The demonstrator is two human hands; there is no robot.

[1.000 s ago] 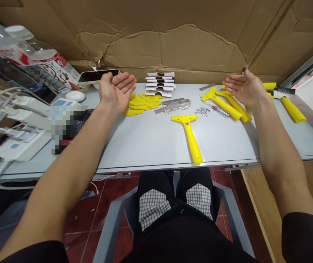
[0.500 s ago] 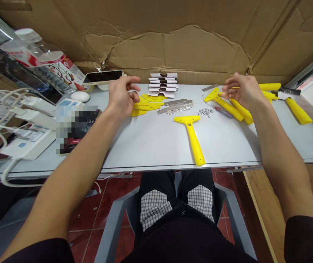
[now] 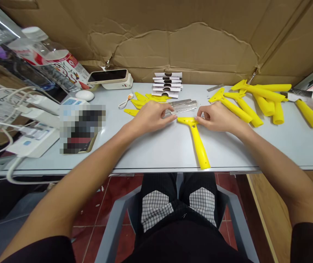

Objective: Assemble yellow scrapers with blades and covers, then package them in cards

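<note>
A yellow scraper handle [image 3: 199,144] lies on the table, its wide head away from me and its grip towards the front edge. My left hand [image 3: 153,116] is at the left end of that head, thumb and index finger a little apart with nothing seen between them. At the head's right end, my right hand [image 3: 216,116] has its fingers curled and the tips closed on the yellow edge. Just behind my left hand are flat metal blades [image 3: 185,105] and thin yellow pieces [image 3: 141,97]. My right hand mostly hides the small screws [image 3: 203,114].
More yellow handles [image 3: 267,93] are piled at the right. Folded white papers [image 3: 167,84] stand at the back by the cardboard [image 3: 186,47]. A phone [image 3: 108,76], white mouse [image 3: 84,95], bottles [image 3: 68,69], power strip [image 3: 34,140] and cables fill the left.
Both hands have come inward and nearer to me, from the yellow pieces at left and the handle pile at right to the single handle. A small white cable now shows at the back left.
</note>
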